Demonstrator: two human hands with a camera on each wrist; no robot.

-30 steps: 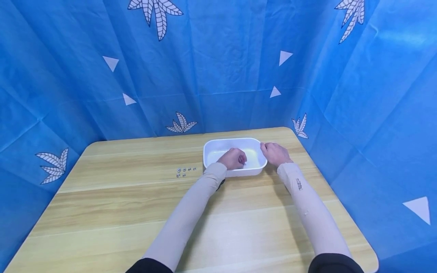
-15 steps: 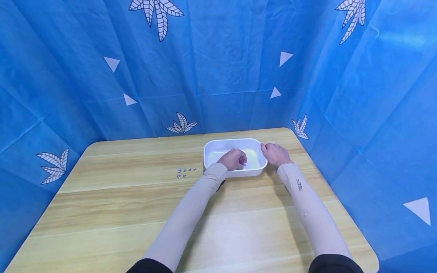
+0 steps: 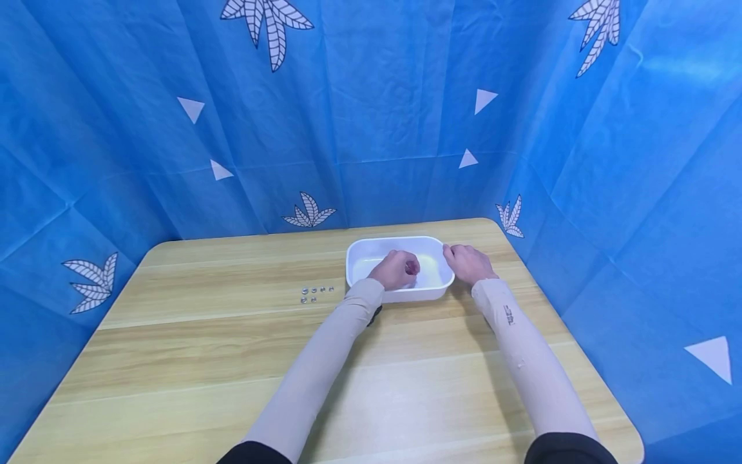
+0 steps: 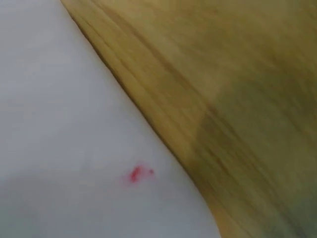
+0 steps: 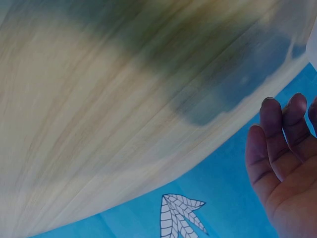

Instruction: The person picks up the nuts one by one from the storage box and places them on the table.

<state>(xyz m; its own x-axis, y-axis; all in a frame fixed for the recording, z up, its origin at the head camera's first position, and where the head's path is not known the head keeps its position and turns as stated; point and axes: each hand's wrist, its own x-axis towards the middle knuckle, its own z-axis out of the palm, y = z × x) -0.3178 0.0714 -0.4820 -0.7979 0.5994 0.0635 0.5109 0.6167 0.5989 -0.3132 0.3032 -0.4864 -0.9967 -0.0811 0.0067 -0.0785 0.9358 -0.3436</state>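
A white plastic tub (image 3: 395,294) stands near the back of the table. My left hand (image 3: 397,269) reaches over its near rim, fingers curled low inside; whether the fingertips hold anything is hidden. At the tub's right end my right hand (image 3: 468,263) grips the rim, thumb on top. In the right wrist view its fingers (image 5: 272,124) bend loosely beside the tub's white wall (image 5: 312,47). Left of the tub lie several small shiny metal pieces (image 3: 313,290) in two short rows, too small to tell their kind. The left wrist view shows only the tub's outer wall (image 4: 74,114) and table.
The wooden table (image 3: 203,361) has rounded corners, its right edge close beside my right arm. A blue curtain (image 3: 388,116) with leaf and triangle prints hangs behind and to the right. A small red reflection or mark (image 4: 136,173) shows on the tub's wall.
My left hand stays in the tub and its curled fingers shift slightly. The right hand keeps hold of the rim. The metal pieces lie as before.
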